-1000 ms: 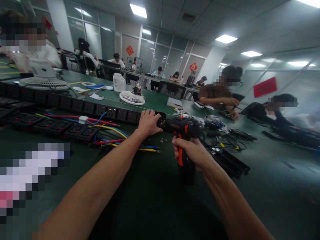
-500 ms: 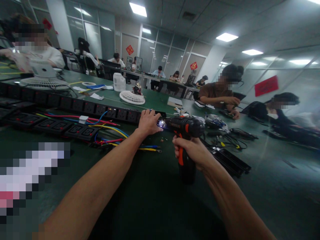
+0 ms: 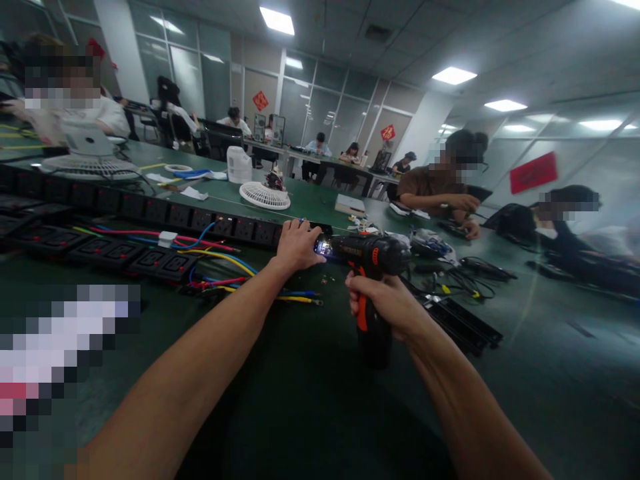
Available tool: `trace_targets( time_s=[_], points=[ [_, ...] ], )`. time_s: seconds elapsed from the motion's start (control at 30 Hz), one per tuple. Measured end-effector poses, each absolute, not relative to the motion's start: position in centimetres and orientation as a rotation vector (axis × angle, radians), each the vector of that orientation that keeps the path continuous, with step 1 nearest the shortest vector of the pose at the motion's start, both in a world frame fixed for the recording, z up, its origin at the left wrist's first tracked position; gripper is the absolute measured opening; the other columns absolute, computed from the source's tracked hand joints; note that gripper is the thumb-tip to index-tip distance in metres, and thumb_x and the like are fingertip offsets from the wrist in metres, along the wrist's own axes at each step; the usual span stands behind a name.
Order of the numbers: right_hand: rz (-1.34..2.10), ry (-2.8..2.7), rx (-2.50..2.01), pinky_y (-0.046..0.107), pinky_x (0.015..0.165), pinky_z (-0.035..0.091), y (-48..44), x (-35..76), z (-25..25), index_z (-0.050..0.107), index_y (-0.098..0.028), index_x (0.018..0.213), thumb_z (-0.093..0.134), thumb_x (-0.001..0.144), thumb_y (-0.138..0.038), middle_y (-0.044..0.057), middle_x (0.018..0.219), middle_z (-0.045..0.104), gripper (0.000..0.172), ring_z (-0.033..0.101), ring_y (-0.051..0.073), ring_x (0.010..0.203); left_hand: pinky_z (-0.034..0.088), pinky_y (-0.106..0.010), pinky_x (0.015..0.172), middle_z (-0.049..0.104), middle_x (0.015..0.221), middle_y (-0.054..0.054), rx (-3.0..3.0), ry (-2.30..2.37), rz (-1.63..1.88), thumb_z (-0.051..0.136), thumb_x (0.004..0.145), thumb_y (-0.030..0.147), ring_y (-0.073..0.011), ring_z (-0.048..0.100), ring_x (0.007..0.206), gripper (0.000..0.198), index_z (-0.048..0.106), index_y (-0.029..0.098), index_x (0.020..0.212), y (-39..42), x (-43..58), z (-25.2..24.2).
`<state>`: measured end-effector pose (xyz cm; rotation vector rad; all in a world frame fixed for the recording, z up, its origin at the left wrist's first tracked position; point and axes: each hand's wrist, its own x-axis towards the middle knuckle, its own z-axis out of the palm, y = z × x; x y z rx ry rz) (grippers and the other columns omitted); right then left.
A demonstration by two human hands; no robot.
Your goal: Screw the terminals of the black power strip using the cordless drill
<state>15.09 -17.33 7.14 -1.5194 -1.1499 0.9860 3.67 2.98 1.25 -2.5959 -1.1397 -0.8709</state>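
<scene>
My right hand [image 3: 385, 303] is closed round the grip of a black and orange cordless drill [image 3: 367, 257], which points left with its small work light lit. The drill's nose meets the right end of a long black power strip [image 3: 165, 215] that runs across the green table. My left hand [image 3: 296, 245] rests curled on that end of the strip, right beside the drill's tip. Loose red, blue and yellow wires [image 3: 220, 261] lie just in front of the strip, next to a second row of black sockets [image 3: 120, 253].
A black rail [image 3: 463, 327] and tangled cables [image 3: 450, 270] lie right of the drill. Two white fans [image 3: 264, 195] [image 3: 87, 165] and a white jug [image 3: 239, 164] stand behind the strip. Several people sit working across the table [image 3: 310, 393] and at far desks.
The drill's work light, dark a second ago, is now lit. Both hands and the drill have stayed almost in place.
</scene>
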Motion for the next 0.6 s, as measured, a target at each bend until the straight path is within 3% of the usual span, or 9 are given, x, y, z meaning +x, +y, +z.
trace_targets(
  time_s=[0.6],
  points=[
    [0.986, -1.113, -1.537, 0.026, 0.048, 0.047, -17.39, 14.88, 7.45, 0.062, -0.019, 0.080, 0.073, 0.072, -0.026, -0.003, 0.062, 0.057, 0.015, 0.056, 0.013, 0.050, 0.033, -0.049, 0.104, 0.064, 0.128, -0.012, -2.603, -1.150, -0.866, 0.082, 0.072, 0.063, -0.0372, 0.049, 0.122, 0.070, 0.065, 0.028, 0.129, 2.72, 3.59, 1.52]
  ],
)
